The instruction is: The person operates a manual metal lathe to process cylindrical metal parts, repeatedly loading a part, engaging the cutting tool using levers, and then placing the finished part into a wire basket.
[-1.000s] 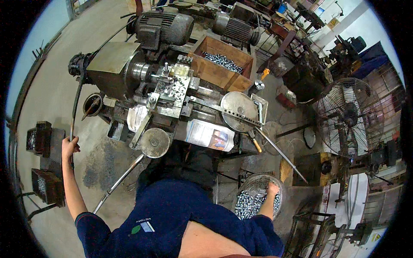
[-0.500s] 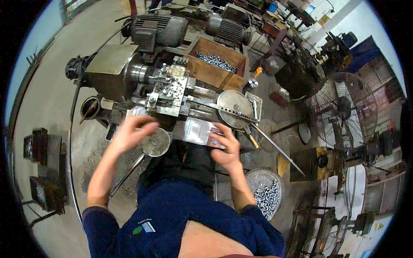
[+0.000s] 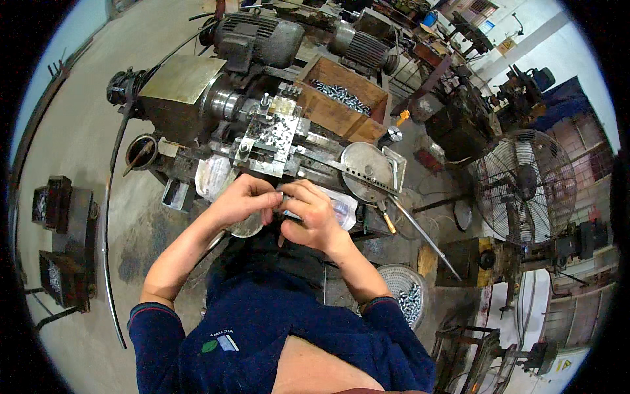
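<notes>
My left hand [image 3: 244, 201] and my right hand [image 3: 310, 215] meet in front of the lathe's tool slide [image 3: 270, 134]. Both are closed, fingertips together around a small shiny metal part [image 3: 283, 195], mostly hidden by the fingers. Its exact kind does not show. A clear plastic bag [image 3: 344, 209] lies flat beyond my right hand, partly covered by it. Below my left hand, a round metal handwheel [image 3: 247, 225] is partly hidden. Dark chips are scattered over the tool slide.
Behind the slide stands a wooden box [image 3: 341, 121] with several small metal parts. A perforated basket [image 3: 392, 276] at lower right holds more. A long lever [image 3: 426, 236] juts out right, near a caged fan [image 3: 525, 177]. Metal bins [image 3: 51, 203] stand at the left.
My hands, apart before, have come together, with a small metal part now at the fingertips. The right hand has moved left off the middle of the plastic bag. The whole view has shifted slightly.
</notes>
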A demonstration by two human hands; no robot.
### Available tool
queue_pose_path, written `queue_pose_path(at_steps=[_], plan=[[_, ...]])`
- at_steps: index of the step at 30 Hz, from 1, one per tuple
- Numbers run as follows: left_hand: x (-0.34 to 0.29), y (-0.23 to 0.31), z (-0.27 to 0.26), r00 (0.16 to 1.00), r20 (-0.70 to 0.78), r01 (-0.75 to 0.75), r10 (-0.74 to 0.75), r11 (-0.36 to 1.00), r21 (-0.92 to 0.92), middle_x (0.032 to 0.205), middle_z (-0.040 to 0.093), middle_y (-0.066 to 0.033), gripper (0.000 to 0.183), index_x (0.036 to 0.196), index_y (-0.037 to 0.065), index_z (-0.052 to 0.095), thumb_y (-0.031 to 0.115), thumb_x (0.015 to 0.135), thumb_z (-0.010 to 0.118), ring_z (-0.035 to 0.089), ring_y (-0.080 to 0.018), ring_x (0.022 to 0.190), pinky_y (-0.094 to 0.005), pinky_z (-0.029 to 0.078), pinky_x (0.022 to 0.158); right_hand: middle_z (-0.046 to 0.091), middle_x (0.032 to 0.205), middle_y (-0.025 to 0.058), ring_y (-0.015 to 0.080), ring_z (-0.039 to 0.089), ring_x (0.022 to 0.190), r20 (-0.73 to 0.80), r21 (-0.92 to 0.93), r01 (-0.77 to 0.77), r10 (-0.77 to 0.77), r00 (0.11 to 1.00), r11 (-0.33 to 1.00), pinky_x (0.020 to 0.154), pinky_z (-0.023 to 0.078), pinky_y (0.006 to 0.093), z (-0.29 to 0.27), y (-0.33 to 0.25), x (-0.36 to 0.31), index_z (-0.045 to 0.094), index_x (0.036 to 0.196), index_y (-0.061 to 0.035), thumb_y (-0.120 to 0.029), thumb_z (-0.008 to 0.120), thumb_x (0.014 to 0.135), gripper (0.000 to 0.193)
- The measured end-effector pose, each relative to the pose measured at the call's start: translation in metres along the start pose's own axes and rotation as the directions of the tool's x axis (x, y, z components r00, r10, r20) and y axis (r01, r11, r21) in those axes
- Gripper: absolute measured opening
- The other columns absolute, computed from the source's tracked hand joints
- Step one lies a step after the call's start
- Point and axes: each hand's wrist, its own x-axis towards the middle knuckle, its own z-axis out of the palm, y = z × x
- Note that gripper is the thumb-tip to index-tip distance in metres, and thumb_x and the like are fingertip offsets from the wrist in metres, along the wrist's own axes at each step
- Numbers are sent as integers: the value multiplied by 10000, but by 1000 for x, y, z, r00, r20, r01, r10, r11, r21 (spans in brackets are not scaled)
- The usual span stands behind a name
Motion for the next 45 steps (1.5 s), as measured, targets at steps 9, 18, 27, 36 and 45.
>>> queue_pose_path(at_steps=[9, 18, 27, 36, 45], plan=[[2, -3, -17, 999, -50, 17, -14, 998, 56, 561, 583, -52, 340, 706, -22, 615, 275, 867, 576, 561, -110, 513, -242, 444, 481, 563, 977, 155, 309, 534, 904, 125, -105, 142, -129, 984, 984, 753, 487, 372, -5, 4, 21, 591, 730, -6, -115, 645, 501, 259], [-18, 5, -40, 982, -189, 23, -8, 996, 81, 564, 571, -37, 336, 725, -17, 602, 280, 876, 560, 553, -99, 531, -236, 435, 492, 577, 974, 144, 310, 541, 883, 150, -17, 196, -192, 970, 980, 735, 487, 369, 12, 10, 55, 618, 765, -17, -121, 651, 498, 288], [-140, 2, -163, 591, -769, 99, 246, 923, 372, 758, 608, -81, 262, 1045, -76, 560, 88, 862, 467, 566, -132, 558, -276, 461, 575, 623, 817, 103, 281, 538, 823, 304, -491, 149, 8, 953, 858, 792, 419, 352, 61, 86, 163, 679, 713, -51, -214, 627, 520, 258], [-311, -76, -181, 432, -894, 782, 123, 444, 438, 798, 604, -221, 396, 1091, -36, 532, 203, 781, 594, 601, -335, 743, -405, 459, 670, 636, 777, 116, 280, 582, 835, 339, -587, 94, 139, 930, 804, 859, 434, 324, 106, 135, 180, 649, 649, -19, -224, 640, 505, 250], [-294, -121, -181, 321, -941, 875, 107, 347, 338, 761, 585, -254, 241, 887, -52, 523, 124, 735, 588, 585, -396, 769, -456, 453, 667, 627, 752, 198, 356, 617, 739, 311, -487, -118, 299, 902, 865, 692, 518, 397, 109, 125, 188, 654, 665, -20, -190, 630, 501, 238]])
